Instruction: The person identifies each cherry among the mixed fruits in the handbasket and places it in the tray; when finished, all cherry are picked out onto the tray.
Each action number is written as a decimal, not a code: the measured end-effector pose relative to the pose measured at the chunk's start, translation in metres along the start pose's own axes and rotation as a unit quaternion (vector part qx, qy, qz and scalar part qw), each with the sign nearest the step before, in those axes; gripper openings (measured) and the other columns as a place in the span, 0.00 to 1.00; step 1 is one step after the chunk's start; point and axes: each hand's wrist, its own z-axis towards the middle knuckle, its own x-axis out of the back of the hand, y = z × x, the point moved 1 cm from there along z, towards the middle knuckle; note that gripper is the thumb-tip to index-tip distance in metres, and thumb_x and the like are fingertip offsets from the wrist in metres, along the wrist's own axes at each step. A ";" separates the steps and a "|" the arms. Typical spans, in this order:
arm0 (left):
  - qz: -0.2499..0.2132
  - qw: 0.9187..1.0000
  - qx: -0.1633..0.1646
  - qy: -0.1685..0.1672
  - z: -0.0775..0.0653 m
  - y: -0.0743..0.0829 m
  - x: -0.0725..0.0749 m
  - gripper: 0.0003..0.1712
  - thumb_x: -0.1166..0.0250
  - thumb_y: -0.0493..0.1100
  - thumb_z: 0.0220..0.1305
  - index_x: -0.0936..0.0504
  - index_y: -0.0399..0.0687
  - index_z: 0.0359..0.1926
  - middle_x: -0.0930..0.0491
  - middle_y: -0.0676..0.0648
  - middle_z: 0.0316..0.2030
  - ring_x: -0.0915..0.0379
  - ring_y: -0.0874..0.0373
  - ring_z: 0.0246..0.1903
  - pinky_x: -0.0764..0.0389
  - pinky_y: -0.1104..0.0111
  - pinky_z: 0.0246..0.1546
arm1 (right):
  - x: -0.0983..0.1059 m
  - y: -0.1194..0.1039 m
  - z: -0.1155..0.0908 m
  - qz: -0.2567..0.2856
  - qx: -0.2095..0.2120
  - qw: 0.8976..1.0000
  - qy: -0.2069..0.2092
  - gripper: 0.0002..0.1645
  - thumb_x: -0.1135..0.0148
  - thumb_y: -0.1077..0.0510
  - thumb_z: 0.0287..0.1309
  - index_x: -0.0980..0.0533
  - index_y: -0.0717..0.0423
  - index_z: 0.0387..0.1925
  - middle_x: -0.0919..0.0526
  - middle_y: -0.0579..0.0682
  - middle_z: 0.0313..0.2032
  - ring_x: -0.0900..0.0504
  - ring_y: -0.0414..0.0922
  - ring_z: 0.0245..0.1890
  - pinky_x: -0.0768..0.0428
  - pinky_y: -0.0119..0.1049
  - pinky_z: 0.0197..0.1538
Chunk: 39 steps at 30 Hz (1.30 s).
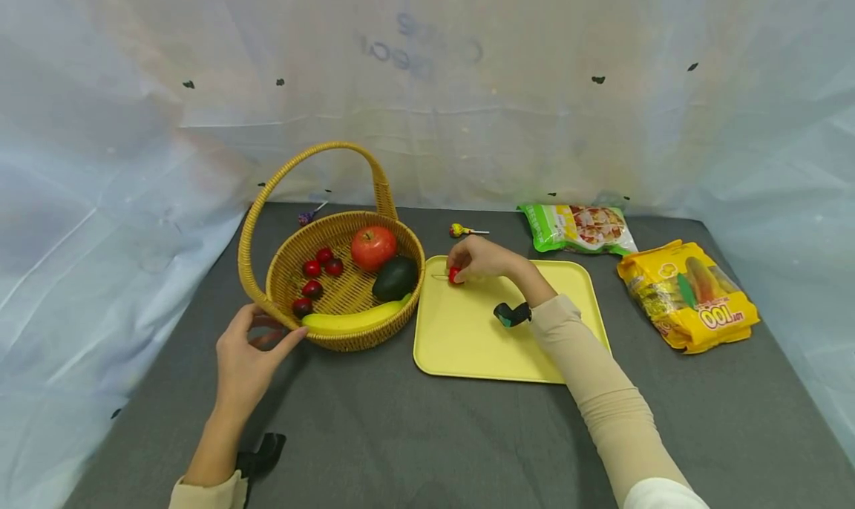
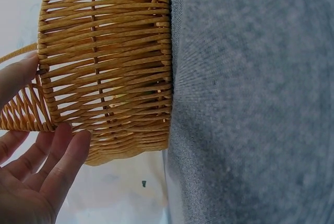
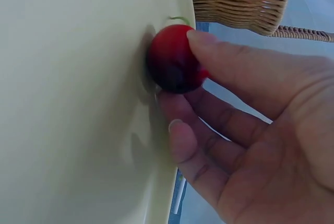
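Observation:
A round wicker basket (image 1: 346, 342) with a tall arched handle stands on the left. My left hand (image 1: 246, 357) grips its near-left rim by the handle's foot, thumb on the rim and fingertips against the weave in the left wrist view. Over the far-left part of a yellow tray (image 1: 481, 353), my right hand (image 1: 481, 258) pinches a red cherry (image 3: 175, 59) between thumb and fingers. Its green stem shows. Inside the basket lie several dark red cherries (image 1: 312, 289), a red apple (image 1: 373, 248), an avocado (image 1: 395, 278) and a yellow banana (image 1: 354, 320).
A purple lollipop (image 1: 306, 218) lies behind the basket and a yellow lollipop (image 1: 457, 230) behind the tray. At the back right rests a green-and-white food bag (image 1: 580, 228). A yellow snack bag (image 1: 689, 296) sits right of the tray. Plastic sheeting (image 1: 434, 93) hangs behind the grey table (image 1: 374, 435).

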 end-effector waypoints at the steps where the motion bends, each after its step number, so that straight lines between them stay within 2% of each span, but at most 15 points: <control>1: 0.001 1.000 0.000 0.001 0.000 0.000 0.000 0.30 0.19 0.33 0.46 0.21 0.38 0.52 0.20 0.48 0.41 0.24 0.56 0.39 0.21 0.87 0.38 | 0.000 0.001 0.000 -0.003 -0.001 1.000 0.002 0.14 0.31 0.70 0.57 0.19 0.69 0.46 0.15 0.56 0.39 0.17 0.48 0.38 0.17 0.37 0.43; 8: 0.011 1.000 0.006 0.002 -0.002 -0.001 0.002 0.31 0.19 0.33 0.46 0.21 0.38 0.53 0.19 0.48 0.41 0.25 0.62 0.38 0.22 0.88 0.38 | -0.002 0.000 -0.002 0.002 0.005 1.000 0.025 0.17 0.31 0.71 0.56 0.21 0.71 0.49 0.16 0.60 0.43 0.17 0.53 0.44 0.17 0.44 0.50; 14: 0.016 1.000 0.007 0.003 -0.003 -0.003 0.003 0.31 0.19 0.34 0.46 0.21 0.38 0.53 0.19 0.46 0.41 0.25 0.60 0.38 0.23 0.88 0.38 | -0.005 0.000 -0.002 0.015 0.006 0.999 0.042 0.15 0.30 0.72 0.55 0.20 0.71 0.45 0.15 0.58 0.40 0.16 0.51 0.41 0.16 0.41 0.47; 19: 0.018 1.000 0.007 0.003 -0.003 -0.003 0.003 0.31 0.19 0.34 0.47 0.20 0.38 0.53 0.19 0.46 0.41 0.25 0.63 0.38 0.23 0.88 0.38 | -0.004 -0.003 0.001 -0.010 0.009 0.998 0.053 0.13 0.31 0.71 0.56 0.19 0.70 0.44 0.15 0.59 0.40 0.17 0.51 0.40 0.17 0.42 0.46; 23: 0.017 1.000 0.007 0.005 -0.003 -0.002 0.004 0.31 0.19 0.34 0.46 0.21 0.38 0.53 0.19 0.46 0.41 0.25 0.63 0.38 0.23 0.88 0.37 | 0.005 -0.025 0.005 -0.030 0.042 0.995 0.090 0.13 0.32 0.68 0.59 0.19 0.68 0.46 0.17 0.59 0.44 0.20 0.54 0.44 0.19 0.48 0.51; 25: 0.016 1.000 0.007 0.006 -0.003 -0.001 0.004 0.31 0.19 0.33 0.46 0.21 0.37 0.53 0.19 0.46 0.41 0.25 0.62 0.38 0.23 0.88 0.37 | 0.009 -0.048 0.011 -0.015 0.070 0.991 0.110 0.13 0.33 0.67 0.61 0.19 0.67 0.47 0.17 0.60 0.45 0.21 0.54 0.45 0.19 0.50 0.51; 27: 0.015 1.000 0.008 0.006 -0.003 -0.001 0.004 0.31 0.19 0.33 0.47 0.21 0.38 0.53 0.19 0.46 0.42 0.25 0.62 0.38 0.22 0.88 0.37 | 0.010 -0.074 0.022 0.006 0.105 0.988 0.111 0.12 0.33 0.66 0.62 0.19 0.66 0.47 0.17 0.60 0.45 0.20 0.53 0.45 0.19 0.48 0.51; 30: 0.013 1.000 0.011 0.004 -0.004 -0.002 0.003 0.31 0.19 0.34 0.47 0.21 0.39 0.54 0.19 0.46 0.42 0.25 0.63 0.39 0.22 0.88 0.38 | 0.003 -0.114 0.047 0.013 0.149 0.987 0.060 0.13 0.33 0.64 0.62 0.19 0.64 0.48 0.17 0.59 0.46 0.20 0.48 0.43 0.18 0.42 0.50; 33: 0.012 1.000 0.010 0.001 -0.003 -0.002 0.002 0.31 0.19 0.34 0.47 0.21 0.39 0.54 0.20 0.47 0.43 0.26 0.65 0.39 0.22 0.88 0.38 | -0.012 -0.144 0.076 0.006 0.177 0.984 -0.030 0.17 0.32 0.63 0.62 0.21 0.62 0.53 0.18 0.55 0.49 0.21 0.44 0.47 0.20 0.36 0.54; 36: 0.006 1.000 0.006 -0.002 -0.002 -0.003 0.001 0.32 0.19 0.33 0.47 0.21 0.38 0.54 0.20 0.48 0.42 0.26 0.66 0.39 0.22 0.87 0.37 | -0.033 -0.161 0.102 0.025 0.173 0.977 -0.120 0.22 0.32 0.63 0.63 0.23 0.63 0.57 0.20 0.54 0.54 0.21 0.45 0.52 0.20 0.32 0.56; 39: -0.002 1.000 -0.004 -0.003 -0.001 -0.002 -0.001 0.31 0.19 0.32 0.46 0.21 0.37 0.53 0.21 0.48 0.41 0.25 0.61 0.38 0.20 0.86 0.37 | -0.053 -0.167 0.122 0.043 0.143 0.976 -0.159 0.25 0.33 0.64 0.63 0.25 0.64 0.60 0.22 0.57 0.57 0.23 0.48 0.57 0.20 0.29 0.55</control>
